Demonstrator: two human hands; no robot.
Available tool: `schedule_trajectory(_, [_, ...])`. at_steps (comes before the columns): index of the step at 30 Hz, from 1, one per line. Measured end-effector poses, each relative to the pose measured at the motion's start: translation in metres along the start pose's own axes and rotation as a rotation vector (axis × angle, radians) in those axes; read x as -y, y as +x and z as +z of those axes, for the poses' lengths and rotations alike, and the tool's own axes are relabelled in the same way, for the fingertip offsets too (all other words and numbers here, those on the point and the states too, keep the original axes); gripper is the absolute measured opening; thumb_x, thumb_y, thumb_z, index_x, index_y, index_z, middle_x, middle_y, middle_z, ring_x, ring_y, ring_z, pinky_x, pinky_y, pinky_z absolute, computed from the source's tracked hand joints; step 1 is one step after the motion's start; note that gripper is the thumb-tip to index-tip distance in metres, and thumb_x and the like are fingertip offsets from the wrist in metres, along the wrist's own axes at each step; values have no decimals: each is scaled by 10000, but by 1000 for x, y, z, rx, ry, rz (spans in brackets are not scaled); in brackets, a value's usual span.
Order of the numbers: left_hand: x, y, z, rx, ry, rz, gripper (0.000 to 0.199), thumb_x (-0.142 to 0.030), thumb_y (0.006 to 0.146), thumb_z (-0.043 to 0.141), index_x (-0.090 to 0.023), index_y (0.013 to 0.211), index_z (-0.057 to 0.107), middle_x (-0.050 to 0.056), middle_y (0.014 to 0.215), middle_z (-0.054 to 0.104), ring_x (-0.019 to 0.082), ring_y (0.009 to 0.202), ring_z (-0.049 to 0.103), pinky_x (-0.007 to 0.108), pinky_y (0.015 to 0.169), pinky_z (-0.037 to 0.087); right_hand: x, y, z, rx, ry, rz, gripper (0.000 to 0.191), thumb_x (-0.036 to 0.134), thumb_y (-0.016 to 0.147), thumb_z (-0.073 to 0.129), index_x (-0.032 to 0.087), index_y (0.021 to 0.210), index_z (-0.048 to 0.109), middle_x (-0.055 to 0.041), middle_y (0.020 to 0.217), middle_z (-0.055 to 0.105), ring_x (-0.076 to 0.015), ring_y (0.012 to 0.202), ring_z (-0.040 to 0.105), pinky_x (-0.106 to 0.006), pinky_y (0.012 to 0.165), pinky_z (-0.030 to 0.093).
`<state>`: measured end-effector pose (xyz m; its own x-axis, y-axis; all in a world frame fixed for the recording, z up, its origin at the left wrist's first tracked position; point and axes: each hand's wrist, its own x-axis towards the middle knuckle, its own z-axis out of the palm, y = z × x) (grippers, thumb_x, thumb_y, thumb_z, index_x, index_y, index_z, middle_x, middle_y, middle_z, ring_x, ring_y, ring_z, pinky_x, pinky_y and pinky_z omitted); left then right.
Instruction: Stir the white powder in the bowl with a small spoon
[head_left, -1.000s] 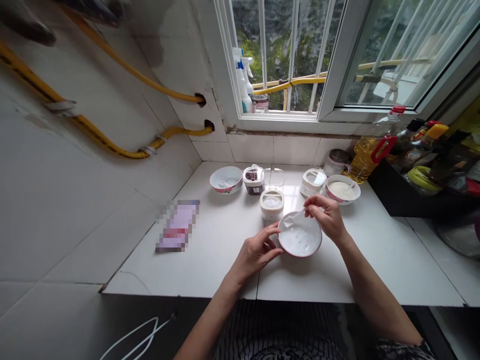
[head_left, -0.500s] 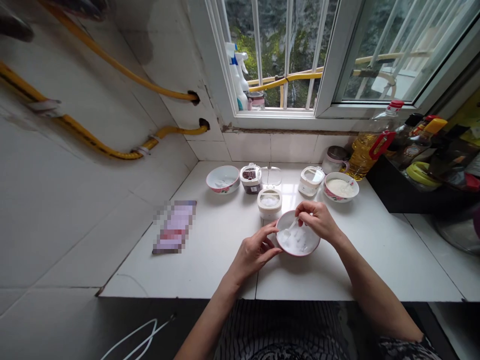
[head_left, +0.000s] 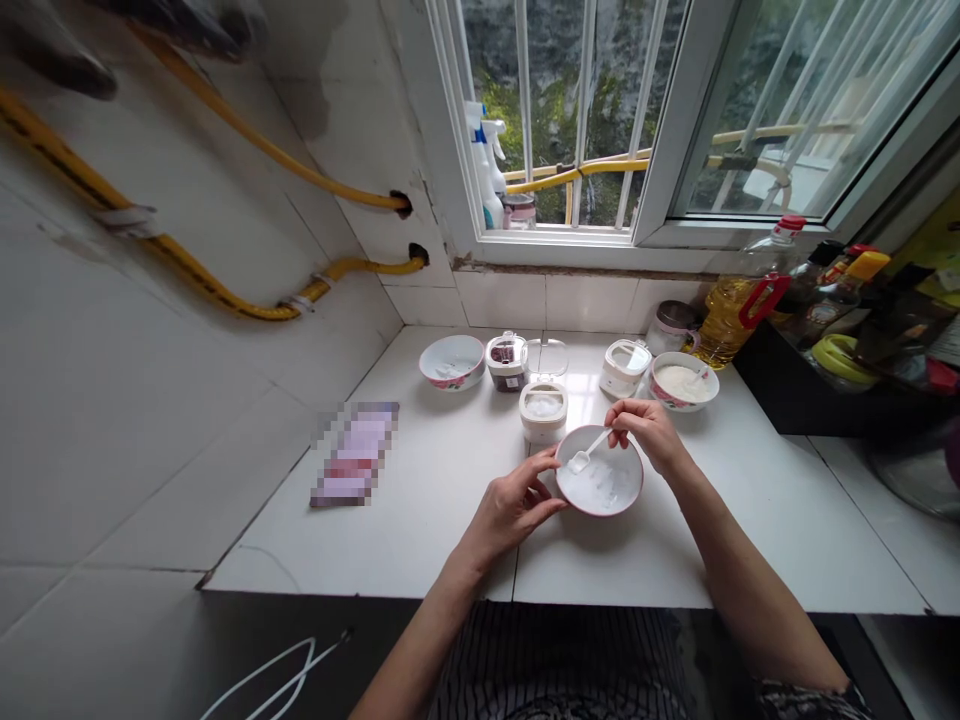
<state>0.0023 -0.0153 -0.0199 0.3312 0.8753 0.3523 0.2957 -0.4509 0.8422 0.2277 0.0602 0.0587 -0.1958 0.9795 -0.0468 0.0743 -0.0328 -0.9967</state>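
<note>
My left hand (head_left: pixel 521 503) grips the left rim of a white bowl (head_left: pixel 634 490) with a reddish edge, thumb low and fingers along the side. White granular stuff (head_left: pixel 606 480) lies in the bowl. Between the fingertips of my right hand (head_left: pixel 646 432) is the handle of a small white spoon (head_left: pixel 581 460), its scoop tilted over the bowl's left inner side. Just behind the bowl stands a lidded jar (head_left: pixel 544 410) with its clear lid (head_left: pixel 549 357) flipped up and white contents inside.
Along the back are a floral bowl (head_left: pixel 452 363), a jar with dark contents (head_left: pixel 508 362), another white jar (head_left: pixel 625 368) and a bowl of pale grains (head_left: pixel 684 382). An oil bottle (head_left: pixel 727 318) and a black box of bottles (head_left: pixel 780 385) stand right. A blurred purple packet (head_left: pixel 356 455) lies left.
My right hand has moved slightly up and right, lifting the spoon so that its scoop shows clear of the white stuff. My left hand still holds the bowl. The view has shifted slightly.
</note>
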Motion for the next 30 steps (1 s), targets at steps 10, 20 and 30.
schedule_trajectory(10, [0, 1, 0, -4, 9, 15, 304, -281, 903, 670, -222, 1187, 581, 141, 1417, 590, 114, 672, 706, 245, 582, 625, -3, 9, 8, -176, 65, -161, 104, 281, 659, 600, 190, 697, 632, -21, 577, 656, -152, 546, 579, -285, 554, 464])
schedule_trajectory(20, [0, 2, 0, -5, 16, 22, 328, -269, 898, 675, -209, 1205, 575, 152, 1428, 578, 106, 667, 701, 244, 589, 625, -5, 1, 28, -212, -702, -892, 175, 141, 927, 487, 224, 903, 640, -43, 790, 737, -195, 707, 653, -420, 936, 443])
schedule_trajectory(30, [-2, 0, -1, -8, 7, 5, 316, -298, 903, 678, -220, 1193, 584, 143, 1427, 584, 110, 668, 706, 243, 599, 628, -2, -8, 3, -160, -557, -583, 171, 125, 752, 508, 213, 682, 637, 6, 574, 663, -174, 609, 596, -322, 707, 473])
